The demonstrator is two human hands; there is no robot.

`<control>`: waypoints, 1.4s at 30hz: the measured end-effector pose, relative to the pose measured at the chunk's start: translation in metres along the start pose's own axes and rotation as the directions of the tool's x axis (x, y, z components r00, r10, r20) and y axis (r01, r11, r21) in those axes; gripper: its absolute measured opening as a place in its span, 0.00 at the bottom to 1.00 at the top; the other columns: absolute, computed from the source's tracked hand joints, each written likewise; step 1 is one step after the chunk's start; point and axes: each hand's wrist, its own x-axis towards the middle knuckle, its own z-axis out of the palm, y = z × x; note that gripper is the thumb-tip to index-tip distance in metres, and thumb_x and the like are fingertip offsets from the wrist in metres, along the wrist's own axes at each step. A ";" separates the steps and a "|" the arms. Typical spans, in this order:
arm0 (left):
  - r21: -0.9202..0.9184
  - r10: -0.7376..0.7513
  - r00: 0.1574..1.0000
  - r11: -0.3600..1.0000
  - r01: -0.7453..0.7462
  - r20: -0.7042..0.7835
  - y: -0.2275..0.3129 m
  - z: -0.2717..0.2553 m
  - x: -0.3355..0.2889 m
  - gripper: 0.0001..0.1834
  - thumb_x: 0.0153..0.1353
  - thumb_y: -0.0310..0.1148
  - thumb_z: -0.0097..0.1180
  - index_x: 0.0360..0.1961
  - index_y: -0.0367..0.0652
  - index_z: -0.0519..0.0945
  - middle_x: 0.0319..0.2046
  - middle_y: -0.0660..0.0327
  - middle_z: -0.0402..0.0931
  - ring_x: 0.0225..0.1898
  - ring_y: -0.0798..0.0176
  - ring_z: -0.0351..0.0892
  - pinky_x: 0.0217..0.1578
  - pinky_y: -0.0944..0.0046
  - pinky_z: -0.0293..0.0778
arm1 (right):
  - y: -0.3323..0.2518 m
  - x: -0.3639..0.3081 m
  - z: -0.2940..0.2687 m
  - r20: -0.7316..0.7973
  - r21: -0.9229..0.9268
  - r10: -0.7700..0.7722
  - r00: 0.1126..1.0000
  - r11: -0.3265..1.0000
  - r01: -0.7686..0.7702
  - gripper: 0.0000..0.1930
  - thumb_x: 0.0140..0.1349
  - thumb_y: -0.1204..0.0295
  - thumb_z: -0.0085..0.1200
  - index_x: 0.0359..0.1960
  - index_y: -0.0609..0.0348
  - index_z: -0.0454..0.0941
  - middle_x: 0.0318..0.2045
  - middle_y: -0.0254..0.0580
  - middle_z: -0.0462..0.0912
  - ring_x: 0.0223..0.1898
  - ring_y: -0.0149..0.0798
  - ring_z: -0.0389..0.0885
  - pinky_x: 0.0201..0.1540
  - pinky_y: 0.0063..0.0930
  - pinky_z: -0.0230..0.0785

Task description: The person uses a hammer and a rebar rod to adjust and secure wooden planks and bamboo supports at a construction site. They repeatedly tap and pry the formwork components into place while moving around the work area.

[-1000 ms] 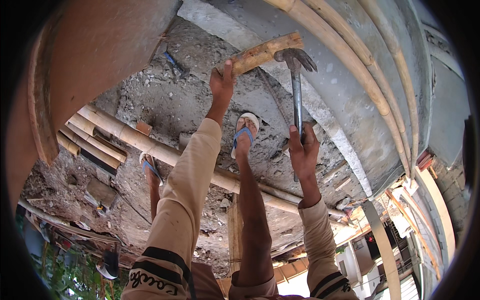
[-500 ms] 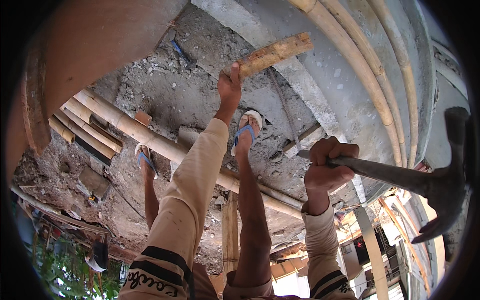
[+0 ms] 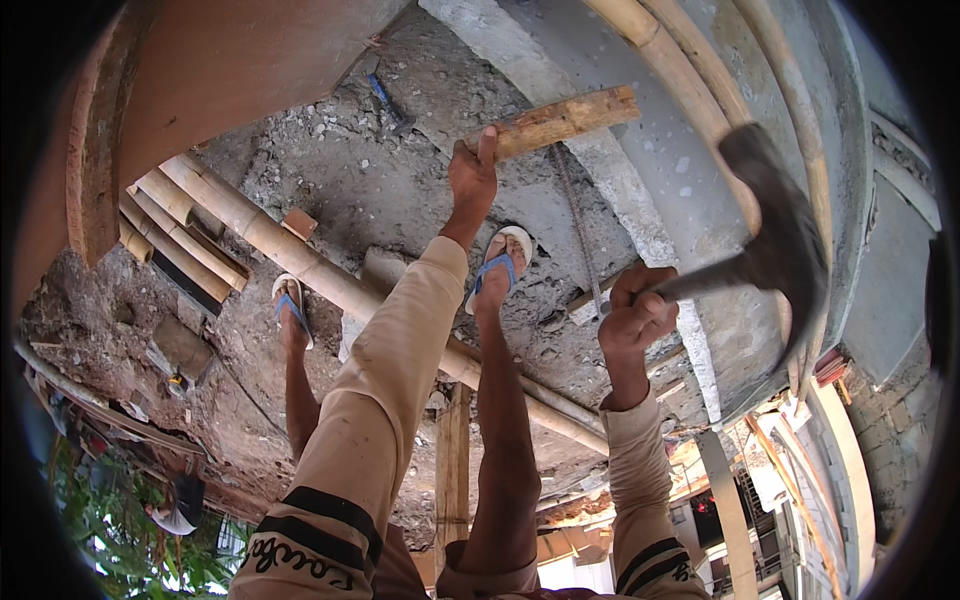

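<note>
My left hand (image 3: 472, 182) is closed on the near end of a short, rough wooden plank (image 3: 575, 118), its thumb resting along the top. The plank's far end reaches over a concrete ledge (image 3: 630, 195) to the right. My right hand (image 3: 638, 312) grips the handle of a dark claw hammer (image 3: 785, 240). The hammer is held in the air, right of the plank and nearer to me, its head apart from the wood. Motion slightly blurs the hammer head.
Bamboo poles (image 3: 330, 285) cross the rubble floor beside my sandalled feet (image 3: 500, 262). More bamboo (image 3: 690, 70) leans along the grey wall at right. A blue-handled tool (image 3: 385, 95) lies on the ground ahead. At upper left is a brown panel (image 3: 230, 70). A thin rod (image 3: 575, 215) stands near the ledge.
The hammer has swung leftward and away from me, its head coming closer to the plank. My right hand has moved slightly left. My left hand still holds the plank; the view has shifted a little.
</note>
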 end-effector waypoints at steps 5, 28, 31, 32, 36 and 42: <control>-0.057 -0.019 1.000 0.998 0.021 0.023 -0.036 -0.006 0.013 0.43 0.65 0.69 0.52 0.38 0.27 0.75 0.32 0.34 0.79 0.38 0.29 0.80 0.43 0.42 0.74 | 0.013 -0.008 0.018 0.397 -0.543 0.279 0.875 0.840 -0.021 0.19 0.74 0.58 0.51 0.36 0.65 0.73 0.14 0.54 0.73 0.18 0.60 0.75 0.23 0.45 0.66; -0.019 -0.081 0.997 0.997 0.081 -0.006 0.005 -0.008 -0.004 0.43 0.64 0.68 0.53 0.36 0.27 0.76 0.30 0.37 0.80 0.38 0.34 0.82 0.43 0.44 0.74 | 0.006 -0.008 0.019 -0.018 -0.026 0.053 0.998 0.998 -0.053 0.31 0.74 0.38 0.40 0.29 0.56 0.66 0.14 0.32 0.66 0.14 0.25 0.61 0.16 0.23 0.53; -0.079 -0.121 0.991 0.989 0.125 0.058 -0.014 -0.006 -0.017 0.42 0.64 0.68 0.54 0.36 0.26 0.75 0.30 0.37 0.80 0.38 0.33 0.82 0.42 0.44 0.74 | 0.071 -0.031 0.020 0.287 -0.656 0.315 0.905 0.753 -0.054 0.26 0.76 0.47 0.45 0.30 0.60 0.70 0.14 0.31 0.66 0.17 0.26 0.63 0.20 0.25 0.54; -0.128 -0.120 0.992 0.984 0.125 0.044 -0.026 -0.007 0.001 0.42 0.64 0.67 0.55 0.35 0.26 0.75 0.30 0.37 0.80 0.38 0.33 0.82 0.42 0.43 0.74 | 0.043 -0.024 0.030 0.316 -0.594 0.372 0.873 0.795 -0.123 0.25 0.76 0.49 0.45 0.30 0.60 0.71 0.14 0.31 0.66 0.17 0.26 0.63 0.21 0.24 0.55; 0.059 -0.089 0.996 0.994 0.089 0.001 -0.017 -0.006 -0.007 0.42 0.65 0.69 0.51 0.35 0.28 0.77 0.31 0.34 0.81 0.39 0.31 0.82 0.42 0.45 0.77 | -0.055 0.005 0.014 0.168 -0.139 0.358 0.919 0.931 -0.337 0.25 0.74 0.49 0.49 0.30 0.61 0.72 0.12 0.33 0.67 0.15 0.29 0.67 0.19 0.28 0.60; 0.143 -0.120 0.991 0.983 0.111 0.054 -0.011 -0.005 0.000 0.47 0.66 0.73 0.42 0.38 0.27 0.78 0.37 0.33 0.80 0.50 0.28 0.75 0.63 0.39 0.59 | 0.029 -0.012 0.016 -0.003 0.008 0.212 0.977 0.977 -0.212 0.32 0.74 0.42 0.45 0.27 0.62 0.72 0.13 0.35 0.68 0.16 0.27 0.69 0.19 0.28 0.62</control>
